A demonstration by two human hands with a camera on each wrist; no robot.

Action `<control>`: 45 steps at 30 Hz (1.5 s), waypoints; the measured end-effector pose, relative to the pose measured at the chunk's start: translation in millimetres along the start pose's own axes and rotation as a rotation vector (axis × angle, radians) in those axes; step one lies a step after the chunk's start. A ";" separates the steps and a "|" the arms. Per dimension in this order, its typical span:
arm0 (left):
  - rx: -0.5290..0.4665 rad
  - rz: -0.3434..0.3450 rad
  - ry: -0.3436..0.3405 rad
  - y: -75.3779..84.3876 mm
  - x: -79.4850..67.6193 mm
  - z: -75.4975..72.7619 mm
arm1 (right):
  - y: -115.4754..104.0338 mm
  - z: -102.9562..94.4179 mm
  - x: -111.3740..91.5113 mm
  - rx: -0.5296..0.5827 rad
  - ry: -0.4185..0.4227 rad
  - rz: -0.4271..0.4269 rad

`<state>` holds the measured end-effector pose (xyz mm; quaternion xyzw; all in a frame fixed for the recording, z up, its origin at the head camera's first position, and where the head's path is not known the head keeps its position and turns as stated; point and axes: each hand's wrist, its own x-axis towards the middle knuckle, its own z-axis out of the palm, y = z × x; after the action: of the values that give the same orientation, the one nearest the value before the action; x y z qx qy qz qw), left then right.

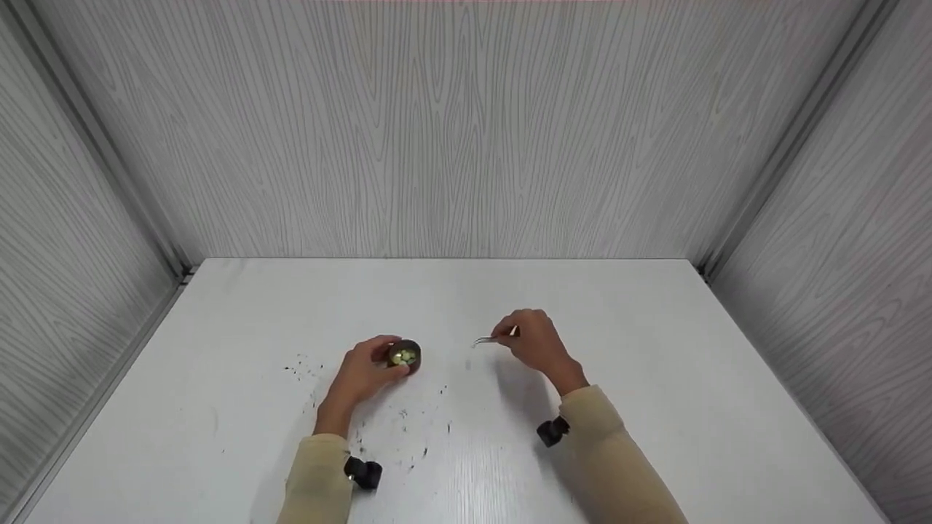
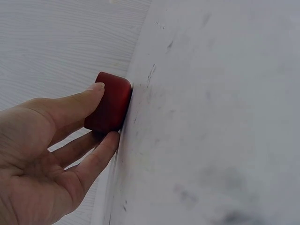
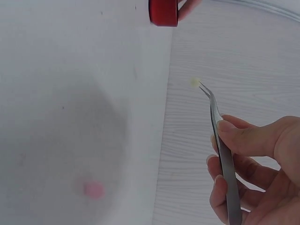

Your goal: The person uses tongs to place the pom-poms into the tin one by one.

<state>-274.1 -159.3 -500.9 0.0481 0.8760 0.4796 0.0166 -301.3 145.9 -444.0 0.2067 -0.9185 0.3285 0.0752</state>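
My left hand holds a small round cup by its side, thumb on one side and fingers on the other. Several small pale green and yellowish pieces lie inside it. The cup's outer wall looks red in the left wrist view, its base close to the tabletop. To the right, my right hand pinches steel tweezers with bent, pointed tips, raised over the table and aimed toward the cup. In the right wrist view the tips stand slightly apart, with a blurred pale yellow spot beside them.
The white tabletop carries dark specks and scuffs in front of and left of the cup. A blurred pink spot shows in the right wrist view. Grey wood-grain panels enclose the back and both sides.
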 end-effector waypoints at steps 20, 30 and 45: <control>-0.015 0.006 0.020 2.4 -1.8 1.7 | -48.5 44.0 30.6 -0.055 -0.078 -0.099; -0.020 -0.007 0.018 1.6 -1.2 4.2 | -60.0 55.4 41.9 -0.097 -0.130 -0.079; 0.010 0.044 0.017 4.2 -1.4 2.8 | -66.4 63.1 56.2 -0.282 -0.152 -0.111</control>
<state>-272.2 -154.8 -498.9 0.0636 0.8774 0.4756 -0.0015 -323.7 40.9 -439.5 0.2686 -0.9458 0.1752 0.0516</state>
